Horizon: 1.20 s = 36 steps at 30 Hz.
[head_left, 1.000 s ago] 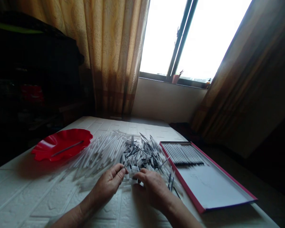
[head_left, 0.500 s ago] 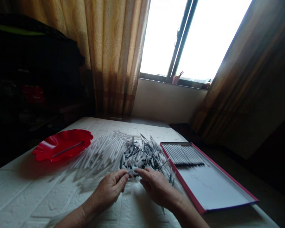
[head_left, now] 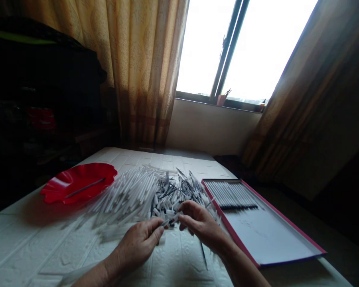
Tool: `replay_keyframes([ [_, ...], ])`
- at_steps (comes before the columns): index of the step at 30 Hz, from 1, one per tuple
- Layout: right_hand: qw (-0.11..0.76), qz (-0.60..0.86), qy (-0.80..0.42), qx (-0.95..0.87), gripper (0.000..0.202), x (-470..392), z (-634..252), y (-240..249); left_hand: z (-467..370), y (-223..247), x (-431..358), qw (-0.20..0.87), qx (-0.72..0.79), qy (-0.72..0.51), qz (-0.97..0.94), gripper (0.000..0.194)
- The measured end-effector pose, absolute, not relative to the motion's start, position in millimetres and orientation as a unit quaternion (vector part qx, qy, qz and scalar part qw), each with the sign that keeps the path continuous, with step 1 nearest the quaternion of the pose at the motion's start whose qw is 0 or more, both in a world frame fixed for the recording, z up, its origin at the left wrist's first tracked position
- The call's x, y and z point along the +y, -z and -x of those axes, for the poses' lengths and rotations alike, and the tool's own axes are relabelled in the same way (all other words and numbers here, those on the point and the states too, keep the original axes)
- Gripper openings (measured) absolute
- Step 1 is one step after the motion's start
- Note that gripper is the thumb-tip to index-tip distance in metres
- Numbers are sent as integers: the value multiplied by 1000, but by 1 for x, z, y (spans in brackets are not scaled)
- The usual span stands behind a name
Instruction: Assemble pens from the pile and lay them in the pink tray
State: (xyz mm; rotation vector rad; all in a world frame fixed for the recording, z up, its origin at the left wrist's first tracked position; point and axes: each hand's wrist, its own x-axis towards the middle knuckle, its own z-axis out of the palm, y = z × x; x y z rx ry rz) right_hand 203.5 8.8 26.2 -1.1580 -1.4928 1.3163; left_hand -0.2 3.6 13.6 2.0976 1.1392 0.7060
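My left hand point(head_left: 142, 238) pinches a thin grey piece point(head_left: 165, 223) between thumb and forefinger at the table's near middle. Facing it from the right, my right hand point(head_left: 202, 223) holds a small pale translucent piece point(head_left: 177, 216) at its fingertips, close to the tip of the grey one. Behind both hands lies a heap of dark and clear small parts point(head_left: 179, 191). Many white tubes point(head_left: 131, 187) are piled to its left. Below my right hand, a slim dark stick point(head_left: 203, 255) points toward the near edge.
On the left, a red wavy-edged plate point(head_left: 60, 181) bears one grey stick. To the right stands a shallow pink-edged box point(head_left: 275, 235) with a row of white pens point(head_left: 233, 191) in its far part. Curtains and a window are behind the white table point(head_left: 18, 243).
My right hand has moved slightly right and its fingers have lifted and curled around the pale piece. More of the dark stick below it now shows. My left hand has shifted slightly down.
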Motion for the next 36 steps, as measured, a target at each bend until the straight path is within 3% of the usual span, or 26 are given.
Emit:
replay_keyframes([
  [16,427,430,-521,-601,33,6,-204,-31,0,-11,2,298,425,-266,-813,32],
  [23,397,415,-549,-607,25,6,-200,-21,2,-12,0,258,421,-229,-839,27],
  [27,309,458,-486,-677,14,3,-208,-20,2,-11,0,221,423,-191,-858,28],
  [36,49,486,-393,-779,28,-36,-230,-39,-10,0,-15,160,341,-64,-924,18],
])
